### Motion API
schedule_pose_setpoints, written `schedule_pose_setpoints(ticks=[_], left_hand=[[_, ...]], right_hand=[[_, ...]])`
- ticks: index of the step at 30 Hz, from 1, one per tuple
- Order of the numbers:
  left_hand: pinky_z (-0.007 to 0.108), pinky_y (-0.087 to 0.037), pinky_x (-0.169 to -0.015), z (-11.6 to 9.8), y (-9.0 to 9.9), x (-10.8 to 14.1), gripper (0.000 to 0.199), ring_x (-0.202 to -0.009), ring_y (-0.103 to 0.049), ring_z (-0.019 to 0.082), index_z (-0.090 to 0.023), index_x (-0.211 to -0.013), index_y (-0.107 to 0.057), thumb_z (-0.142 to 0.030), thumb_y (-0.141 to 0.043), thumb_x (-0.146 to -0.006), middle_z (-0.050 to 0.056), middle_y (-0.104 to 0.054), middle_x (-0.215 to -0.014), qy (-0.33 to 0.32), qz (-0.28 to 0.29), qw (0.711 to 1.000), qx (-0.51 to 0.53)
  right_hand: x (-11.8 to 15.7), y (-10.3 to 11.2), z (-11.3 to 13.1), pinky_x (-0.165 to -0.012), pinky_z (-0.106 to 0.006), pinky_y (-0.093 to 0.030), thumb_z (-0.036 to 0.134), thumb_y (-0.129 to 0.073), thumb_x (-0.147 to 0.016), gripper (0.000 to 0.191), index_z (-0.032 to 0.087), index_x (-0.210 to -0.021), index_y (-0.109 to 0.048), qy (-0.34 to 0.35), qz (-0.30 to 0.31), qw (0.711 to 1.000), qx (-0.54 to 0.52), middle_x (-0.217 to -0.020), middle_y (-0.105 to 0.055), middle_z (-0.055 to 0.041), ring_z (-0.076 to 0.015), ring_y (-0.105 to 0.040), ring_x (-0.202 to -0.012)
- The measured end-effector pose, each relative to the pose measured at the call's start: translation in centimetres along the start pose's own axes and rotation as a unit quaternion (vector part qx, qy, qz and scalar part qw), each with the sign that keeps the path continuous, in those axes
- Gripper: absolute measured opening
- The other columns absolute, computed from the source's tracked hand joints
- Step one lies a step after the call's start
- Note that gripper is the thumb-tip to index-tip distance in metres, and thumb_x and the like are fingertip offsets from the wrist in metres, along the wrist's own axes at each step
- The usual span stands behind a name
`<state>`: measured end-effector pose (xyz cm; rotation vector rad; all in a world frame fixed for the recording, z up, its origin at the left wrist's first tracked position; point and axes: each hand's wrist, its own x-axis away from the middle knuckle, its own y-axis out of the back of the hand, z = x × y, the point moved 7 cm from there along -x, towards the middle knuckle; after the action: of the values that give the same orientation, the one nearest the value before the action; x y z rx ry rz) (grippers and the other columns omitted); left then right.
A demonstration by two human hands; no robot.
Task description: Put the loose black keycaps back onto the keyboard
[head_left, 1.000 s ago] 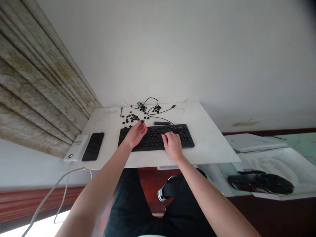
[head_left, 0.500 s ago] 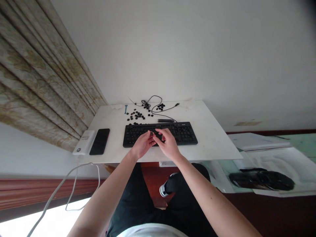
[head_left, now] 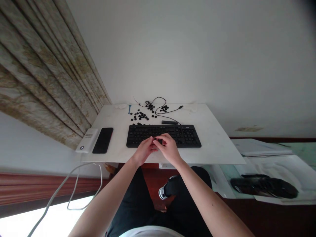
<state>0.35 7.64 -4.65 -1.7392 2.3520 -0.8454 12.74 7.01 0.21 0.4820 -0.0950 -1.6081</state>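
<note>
A black keyboard (head_left: 189,135) lies on the white table (head_left: 212,151). Over its front edge my left hand (head_left: 145,149) and my right hand (head_left: 169,148) meet at the fingertips. Between the thumb and finger of my left hand is a small black keycap (head_left: 154,139), and my right fingertips touch it too. Several loose black keycaps (head_left: 141,116) are scattered behind the keyboard, with more (head_left: 164,108) beside its coiled cable (head_left: 150,105). A small blue tool (head_left: 129,109) lies at the back left.
To the left are a black phone (head_left: 103,140) and a white box (head_left: 87,141). A dark bar (head_left: 169,122) rests behind the keyboard. A patterned curtain (head_left: 44,65) hangs at the left, and a black shiny object (head_left: 264,186) sits at the lower right.
My right fingers have closed in on the keycap in my left hand. The whole view has shifted slightly, so the table and keyboard appear further right.
</note>
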Motion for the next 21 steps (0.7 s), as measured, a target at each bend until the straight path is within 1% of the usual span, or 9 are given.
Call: schedule_pose_setpoints(ticks=[2,3,5,8,9,11,13,15,21], left_hand=[[0.029,-0.048,-0.069,-1.4,2.0,0.0,0.037,-0.075,-0.062,0.017,-0.017,-0.093,-0.067,-0.053,-0.058,-0.09,0.007,-0.066,-0.088,-0.055,-0.053,0.988,-0.136],[0.03,-0.048,-0.071,-2.6,3.1,0.2,0.034,-0.076,-0.062,0.017,-0.018,-0.092,-0.067,-0.051,-0.058,-0.09,0.007,-0.066,-0.087,-0.098,-0.086,0.967,-0.218],[0.035,-0.047,-0.085,-5.1,5.0,0.7,0.024,-0.085,-0.062,0.021,-0.021,-0.089,-0.068,-0.044,-0.06,-0.089,0.007,-0.065,-0.089,-0.191,-0.133,0.897,-0.377],[0.045,-0.037,-0.104,-7.3,7.1,1.4,0.015,-0.103,-0.059,0.027,-0.023,-0.094,-0.068,-0.034,-0.059,-0.09,0.009,-0.066,-0.099,-0.268,-0.163,0.795,-0.52],[0.047,-0.034,-0.106,-7.6,7.7,1.5,0.016,-0.107,-0.057,0.029,-0.023,-0.098,-0.067,-0.033,-0.057,-0.091,0.01,-0.066,-0.103,-0.278,-0.177,0.771,-0.545],[0.049,-0.033,-0.108,-7.6,8.6,1.6,0.019,-0.112,-0.055,0.03,-0.023,-0.105,-0.064,-0.032,-0.053,-0.093,0.011,-0.064,-0.111,-0.287,-0.2,0.737,-0.578],[0.049,-0.034,-0.107,-7.3,8.9,1.4,0.021,-0.115,-0.054,0.03,-0.022,-0.108,-0.062,-0.032,-0.051,-0.094,0.012,-0.062,-0.116,-0.288,-0.207,0.719,-0.598],[0.049,-0.034,-0.107,-6.9,8.9,1.2,0.022,-0.116,-0.053,0.03,-0.021,-0.11,-0.061,-0.033,-0.051,-0.095,0.013,-0.06,-0.119,-0.289,-0.208,0.711,-0.606],[0.049,-0.035,-0.108,-6.7,9.0,1.0,0.023,-0.12,-0.052,0.03,-0.021,-0.112,-0.06,-0.033,-0.052,-0.095,0.014,-0.057,-0.123,-0.296,-0.2,0.71,-0.607]], right_hand=[[0.1,0.2,-1.6,-0.061,-0.03,-0.048,0.042,-0.074,-0.076,0.025,0.019,-0.088,-0.071,-0.097,-0.015,0.99,-0.103,-0.081,-0.066,-0.0035,-0.0144,-0.058,-0.064],[0.2,0.2,-2.5,-0.058,-0.029,-0.048,0.042,-0.076,-0.072,0.027,0.019,-0.086,-0.069,-0.15,-0.022,0.975,-0.161,-0.076,-0.066,-0.0021,-0.0137,-0.058,-0.06],[0.2,0.3,-4.0,-0.056,-0.028,-0.05,0.038,-0.081,-0.066,0.03,0.02,-0.085,-0.066,-0.234,-0.031,0.936,-0.26,-0.071,-0.066,-0.0003,-0.0135,-0.061,-0.058],[-0.4,0.6,-5.1,-0.069,-0.029,-0.058,0.026,-0.084,-0.062,0.03,0.021,-0.083,-0.063,-0.28,-0.018,0.895,-0.348,-0.079,-0.072,-0.0018,-0.0157,-0.07,-0.073],[-0.7,0.8,-5.3,-0.074,-0.029,-0.059,0.024,-0.084,-0.062,0.03,0.022,-0.082,-0.062,-0.282,-0.012,0.888,-0.363,-0.082,-0.073,-0.0021,-0.0162,-0.071,-0.078],[-1.3,0.9,-5.6,-0.08,-0.03,-0.06,0.021,-0.084,-0.063,0.029,0.022,-0.081,-0.062,-0.281,-0.004,0.883,-0.377,-0.085,-0.074,-0.0019,-0.0162,-0.071,-0.083],[-1.8,0.9,-6.0,-0.081,-0.03,-0.061,0.023,-0.084,-0.066,0.026,0.022,-0.079,-0.062,-0.28,-0.007,0.883,-0.377,-0.084,-0.073,-0.0014,-0.0158,-0.071,-0.084],[-2.4,0.8,-6.4,-0.082,-0.028,-0.061,0.025,-0.084,-0.068,0.024,0.021,-0.077,-0.063,-0.281,-0.01,0.884,-0.373,-0.081,-0.072,-0.0013,-0.0153,-0.071,-0.084],[-4.8,1.0,-6.8,-0.073,-0.024,-0.061,0.021,-0.084,-0.069,0.018,0.017,-0.079,-0.069,-0.296,-0.02,0.886,-0.356,-0.075,-0.07,-0.0012,-0.0116,-0.068,-0.072]])
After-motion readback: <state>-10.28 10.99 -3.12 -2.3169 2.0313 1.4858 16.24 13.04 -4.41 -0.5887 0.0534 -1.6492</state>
